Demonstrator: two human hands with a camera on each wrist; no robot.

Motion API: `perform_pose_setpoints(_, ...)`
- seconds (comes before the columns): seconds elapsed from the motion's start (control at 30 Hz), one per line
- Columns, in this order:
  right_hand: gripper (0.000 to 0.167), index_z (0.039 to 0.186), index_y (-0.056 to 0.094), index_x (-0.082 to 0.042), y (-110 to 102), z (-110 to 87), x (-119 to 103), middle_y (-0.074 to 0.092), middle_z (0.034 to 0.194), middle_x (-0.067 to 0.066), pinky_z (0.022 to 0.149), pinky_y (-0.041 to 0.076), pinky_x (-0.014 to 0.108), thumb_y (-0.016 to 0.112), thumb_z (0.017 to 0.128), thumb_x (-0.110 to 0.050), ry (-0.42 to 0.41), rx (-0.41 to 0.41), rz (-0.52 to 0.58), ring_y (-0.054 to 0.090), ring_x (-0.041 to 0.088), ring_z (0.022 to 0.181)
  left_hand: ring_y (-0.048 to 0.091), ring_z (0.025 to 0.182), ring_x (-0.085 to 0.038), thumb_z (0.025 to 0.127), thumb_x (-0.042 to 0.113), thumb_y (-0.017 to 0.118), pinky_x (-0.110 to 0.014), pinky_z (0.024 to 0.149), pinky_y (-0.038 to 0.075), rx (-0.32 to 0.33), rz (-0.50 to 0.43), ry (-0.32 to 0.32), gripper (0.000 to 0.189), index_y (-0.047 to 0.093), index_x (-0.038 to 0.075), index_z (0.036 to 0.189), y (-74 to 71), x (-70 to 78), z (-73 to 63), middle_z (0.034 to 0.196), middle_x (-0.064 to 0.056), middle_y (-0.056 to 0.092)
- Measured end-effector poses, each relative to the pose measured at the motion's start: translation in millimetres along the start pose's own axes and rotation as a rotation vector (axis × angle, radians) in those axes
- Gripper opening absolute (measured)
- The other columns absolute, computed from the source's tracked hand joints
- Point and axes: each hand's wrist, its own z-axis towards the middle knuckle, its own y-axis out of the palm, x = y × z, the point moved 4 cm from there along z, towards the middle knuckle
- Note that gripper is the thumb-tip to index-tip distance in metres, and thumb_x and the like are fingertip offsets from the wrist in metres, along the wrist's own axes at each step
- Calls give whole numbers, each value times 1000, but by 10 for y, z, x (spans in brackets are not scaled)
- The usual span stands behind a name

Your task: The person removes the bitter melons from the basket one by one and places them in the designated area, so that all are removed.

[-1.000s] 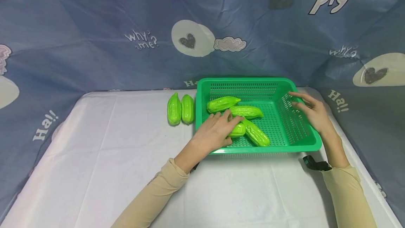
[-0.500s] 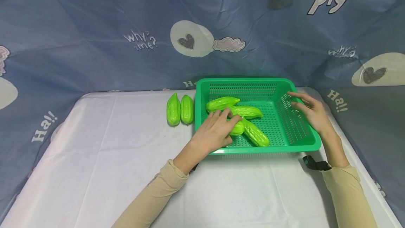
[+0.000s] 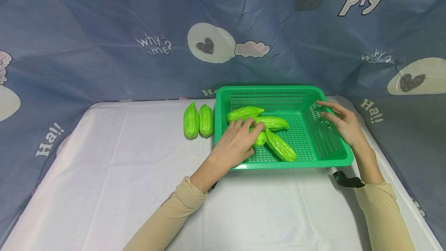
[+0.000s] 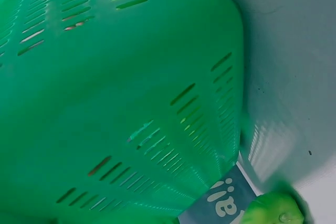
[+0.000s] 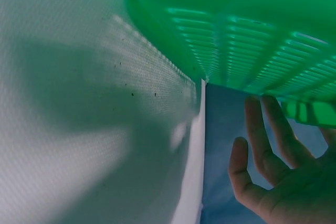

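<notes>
In the head view, my left hand (image 3: pixel 237 140) reaches over the left front of a green plastic basket (image 3: pixel 336 162). Its fingers curl round a bright green bitter gourd (image 3: pixel 259 139), partly hidden under the hand. Three more gourds lie about it: a back one (image 3: pixel 245 114), a middle one (image 3: pixel 273 123) and a slanting front one (image 3: pixel 281 146). My right hand (image 3: pixel 345 125) rests at the basket's right rim, thumb and a finger reaching over it. In the right wrist view, the other fingers (image 5: pixel 257 135) of that hand stretch loosely along the basket's outer side.
Two more bitter gourds stand side by side left of the basket, a left one (image 3: pixel 191 121) and a right one (image 3: pixel 206 121). A white cloth (image 3: pixel 139 165) covers the table. Behind it hangs a printed blue curtain (image 3: pixel 122 18), close to the basket's back rim.
My left hand has drawn its gourd slightly left and back, so a gap shows beside the slanting front gourd. The right hand and the basket have stayed in place.
</notes>
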Motion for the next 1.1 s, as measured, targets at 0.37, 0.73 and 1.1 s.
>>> perform_pose_setpoints(0.37,50,157,57,-19,6,4,1,52,163,21,130,21,74,61,110,-37,1,-10,-15,28,50,163,66,114,-32,92,8,81,-45,98,55,56,78,-9,54,55,24,137,-65,-5,-36,137,-6,63)
perform_pose_setpoints(0.73,48,155,60,-19,-18,-9,-25,62,124,-30,132,22,70,62,110,-37,-23,3,-9,36,49,159,68,115,-37,93,4,77,-45,92,54,161,137,-44,47,59,17,134,-181,-72,-60,133,-10,71)
perform_pose_setpoints(1.1,47,156,59,-23,-6,-18,-8,67,136,-18,127,21,79,61,111,-36,-32,-1,4,32,54,159,55,89,-30,90,4,73,-37,80,50,265,214,-86,41,61,13,128,-298,-139,-147,123,-13,67)
